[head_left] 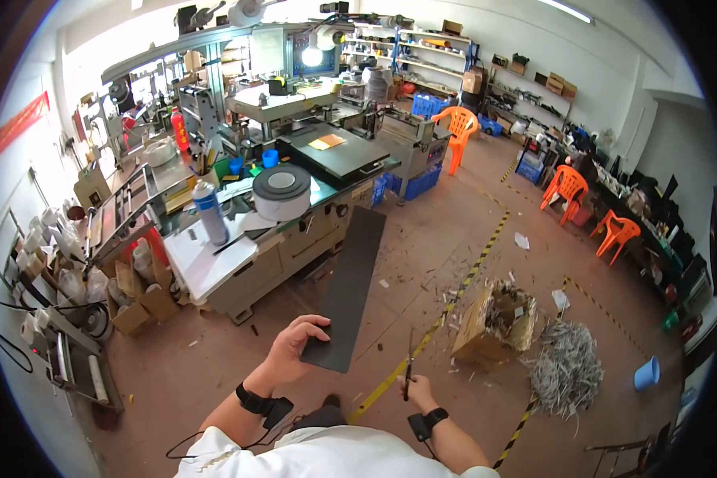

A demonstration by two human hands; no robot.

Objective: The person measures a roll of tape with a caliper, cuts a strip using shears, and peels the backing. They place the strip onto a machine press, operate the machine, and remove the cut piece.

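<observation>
Two bare hands of mine are at work, both occupied. My left hand (pixel 295 346) grips a long, flat, dark grey rectangular strip (pixel 350 287) by its left long edge, close to the lower left corner, with fingers curled over that edge; what lies behind it I cannot tell. The strip is held up above the floor, tilted, its far end leaning to the right. My right hand (pixel 418 389) is closed around the handles of slim, dark, black-handled scissors (pixel 409 374), whose blades point upward, well apart from the strip; I cannot tell whether they are spread. Each of my wrists wears a black band carrying a small black box.

Beyond my right hand, on the reddish-brown floor (pixel 422 263), an open brown cardboard box (pixel 476 344) with scraps inside stands beside the yellow-and-black striped tape (pixel 454 307). Right of the box lies a heaped tangle of grey shredded strips (pixel 567 370), and farther right, toward the floor's right edge, a light blue plastic bucket (pixel 648 374). Dark slivers are scattered between the tape and the box.

To my left, a blue-and-white spray can (pixel 209 213) stands near the front left corner of the machine's surface, next to a white flat sheet (pixel 215 269). A thick, pale round roll with a dark top (pixel 281 199) sits near the surface's front edge, with a blue cup (pixel 270 158) behind it.
</observation>
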